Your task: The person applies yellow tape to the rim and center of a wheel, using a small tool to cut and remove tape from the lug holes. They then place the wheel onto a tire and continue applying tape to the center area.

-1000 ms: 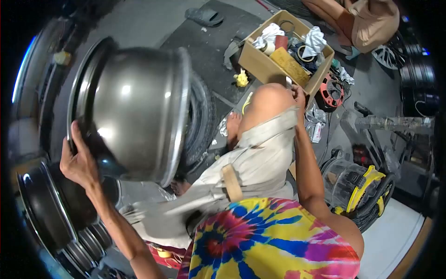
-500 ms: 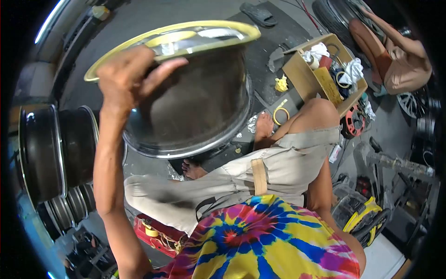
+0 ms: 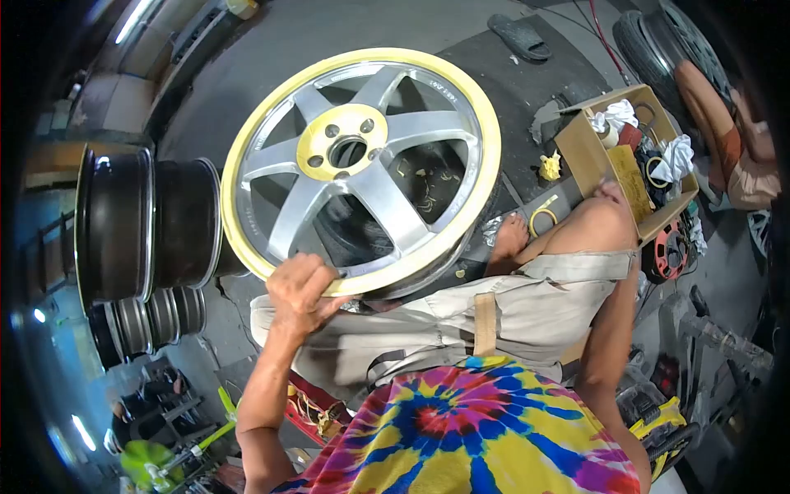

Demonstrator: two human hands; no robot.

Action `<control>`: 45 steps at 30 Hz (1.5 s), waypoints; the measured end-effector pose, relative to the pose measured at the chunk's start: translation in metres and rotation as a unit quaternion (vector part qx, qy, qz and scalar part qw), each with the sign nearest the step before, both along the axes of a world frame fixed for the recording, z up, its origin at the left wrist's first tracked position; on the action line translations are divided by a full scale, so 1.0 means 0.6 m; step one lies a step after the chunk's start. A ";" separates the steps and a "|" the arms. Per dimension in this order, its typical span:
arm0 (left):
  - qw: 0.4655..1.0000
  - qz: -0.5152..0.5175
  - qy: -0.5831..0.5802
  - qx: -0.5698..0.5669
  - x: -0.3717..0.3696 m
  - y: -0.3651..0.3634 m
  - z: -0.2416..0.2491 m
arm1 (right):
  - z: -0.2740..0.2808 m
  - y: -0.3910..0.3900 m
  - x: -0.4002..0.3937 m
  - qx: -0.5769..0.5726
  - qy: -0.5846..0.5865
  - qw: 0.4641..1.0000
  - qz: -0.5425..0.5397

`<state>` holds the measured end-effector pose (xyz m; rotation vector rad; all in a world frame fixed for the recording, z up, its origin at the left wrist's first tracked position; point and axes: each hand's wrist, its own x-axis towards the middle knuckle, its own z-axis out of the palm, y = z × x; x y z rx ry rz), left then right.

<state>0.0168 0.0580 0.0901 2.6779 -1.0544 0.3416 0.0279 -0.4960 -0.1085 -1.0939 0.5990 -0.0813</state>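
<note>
My left hand [image 3: 304, 288] is closed round the near edge of an alloy wheel rim [image 3: 428, 128]. The rim's silver spoked face is turned up toward me, with yellow masking over its outer lip and round its hub. Just past my bent knee, a small blurred part of my right hand [image 3: 610, 194] shows beside a cardboard box [image 3: 594, 167]. Its fingers are mostly hidden. Inside the box are white crumpled cloths or paper [image 3: 676, 158] and tape rolls.
Several dark wheel barrels [image 3: 115, 226] stand at the left. A roll of yellow tape [image 3: 543, 221], a crumpled yellow wad [image 3: 550, 167] and a slipper [image 3: 519, 38] lie on the floor. A red reel [image 3: 671, 249] is by the box. Another person [image 3: 753, 165] sits at the right near a tyre [image 3: 646, 58].
The rim has tipped from nearly edge-on to showing its spoked face. My left hand has come lower and nearer to me, still holding its edge.
</note>
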 end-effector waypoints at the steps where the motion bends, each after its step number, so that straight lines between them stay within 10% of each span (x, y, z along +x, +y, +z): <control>1: 1.000 0.013 0.000 -0.009 -0.014 0.008 -0.013 | 0.039 -0.007 0.022 -0.031 -0.004 0.999 0.038; 6: 0.997 0.049 0.045 -0.047 -0.062 0.016 -0.050 | 0.249 0.073 0.182 -0.191 -0.076 0.961 0.182; 11: 0.994 0.084 0.044 -0.061 -0.112 0.025 -0.080 | 0.197 0.189 0.316 -0.528 -0.170 0.735 0.390; 15: 0.991 0.115 0.058 -0.048 -0.139 0.026 -0.092 | 0.194 0.292 0.300 -0.331 0.012 0.855 0.399; 25: 0.982 0.082 0.074 -0.150 -0.074 -0.144 -0.145 | 0.188 0.309 0.442 -0.564 -0.228 0.747 0.267; 31: 0.976 0.140 0.066 -0.152 -0.011 -0.222 -0.100 | 0.193 0.235 0.430 -0.351 -0.110 0.881 0.297; 35: 0.975 0.150 0.095 -0.135 -0.005 -0.256 -0.126 | 0.185 0.105 0.361 -0.450 -0.084 0.855 0.242; 45: 0.964 0.182 0.135 -0.140 0.004 -0.275 -0.115 | -0.224 0.064 -0.027 -0.458 0.127 0.873 0.111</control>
